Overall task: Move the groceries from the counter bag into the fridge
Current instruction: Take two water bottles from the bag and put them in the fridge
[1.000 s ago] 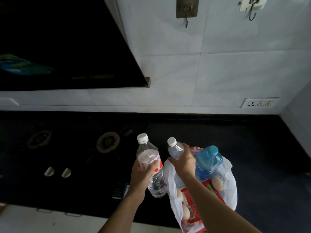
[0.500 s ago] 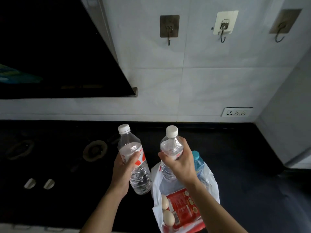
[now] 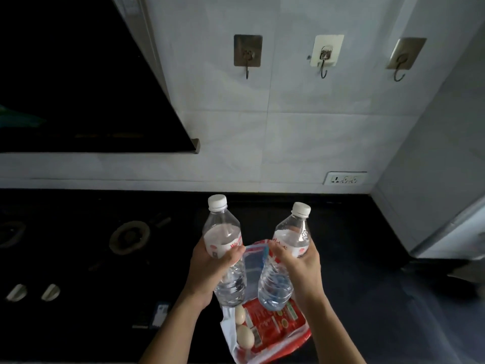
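Two bottles are up, one in each hand. The left water bottle (image 3: 223, 232) is gripped by the left hand (image 3: 210, 271) around its red-and-white label, with the hand curled closed across the front of the plastic. Its white cap is tipped slightly outward to the left. The right water bottle (image 3: 291, 237) is clasped by the right hand (image 3: 301, 266) at much the same height, fingers wrapped tight over the label, and its cap is leaned out to the right. The caps are held well apart, while the ribbed bases are angled in near each other. Whether the bases touch cannot be told.

Directly below and between the hands, the plastic bag (image 3: 252, 261) is seen open on the dark counter (image 3: 367, 285), its rim showing in the gap between the two bottles. Inside it, just below the left wrist, two eggs (image 3: 245, 336) are lined up one beyond the other. Beside them, under the base of the right water bottle, a red packet (image 3: 275, 327) is laid flat.

Out to the left of the left hand, a gas burner (image 3: 130, 236) is set into the black hob, and two pale knobs (image 3: 15, 291) are placed further left and nearer. Beyond the hands, three hooks (image 3: 248, 52) are stuck to the tiled wall, and a socket (image 3: 345, 178) is mounted beyond the right hand.
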The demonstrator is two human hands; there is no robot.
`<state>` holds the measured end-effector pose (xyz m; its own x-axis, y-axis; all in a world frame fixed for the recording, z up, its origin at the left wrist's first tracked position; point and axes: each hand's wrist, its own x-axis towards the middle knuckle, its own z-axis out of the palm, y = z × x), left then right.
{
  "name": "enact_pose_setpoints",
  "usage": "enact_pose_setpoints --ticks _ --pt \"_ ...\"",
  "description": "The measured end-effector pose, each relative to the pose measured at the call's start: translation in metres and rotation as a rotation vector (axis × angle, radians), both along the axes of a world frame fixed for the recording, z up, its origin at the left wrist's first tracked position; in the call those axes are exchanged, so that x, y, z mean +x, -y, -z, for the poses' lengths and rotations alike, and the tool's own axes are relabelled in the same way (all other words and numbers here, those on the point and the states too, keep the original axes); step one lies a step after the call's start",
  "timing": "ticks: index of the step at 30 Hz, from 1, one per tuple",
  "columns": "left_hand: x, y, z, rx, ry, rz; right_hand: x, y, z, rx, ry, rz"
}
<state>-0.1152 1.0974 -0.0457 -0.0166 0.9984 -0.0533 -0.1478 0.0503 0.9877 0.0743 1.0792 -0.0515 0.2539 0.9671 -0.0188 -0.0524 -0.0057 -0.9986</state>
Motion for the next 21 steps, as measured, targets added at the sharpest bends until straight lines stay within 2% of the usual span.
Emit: enact_pose_setpoints --ticks 7,14,21 --pt "-0.006 0.019 0.003 -0.003 -0.072 -0.095 -0.006 0.004 0.003 0.006 0.095 -0.039" --pt "-0.022 0.064 -0.005 -0.001 -0.068 -0.382 -0.037 -0.001 -0.009 0.078 0.131 -0.298" --pt "-0.032 0.141 -0.006 -0.040 -0.138 -0.766 -0.073 0.022 -0.003 0.137 0.139 -0.693"
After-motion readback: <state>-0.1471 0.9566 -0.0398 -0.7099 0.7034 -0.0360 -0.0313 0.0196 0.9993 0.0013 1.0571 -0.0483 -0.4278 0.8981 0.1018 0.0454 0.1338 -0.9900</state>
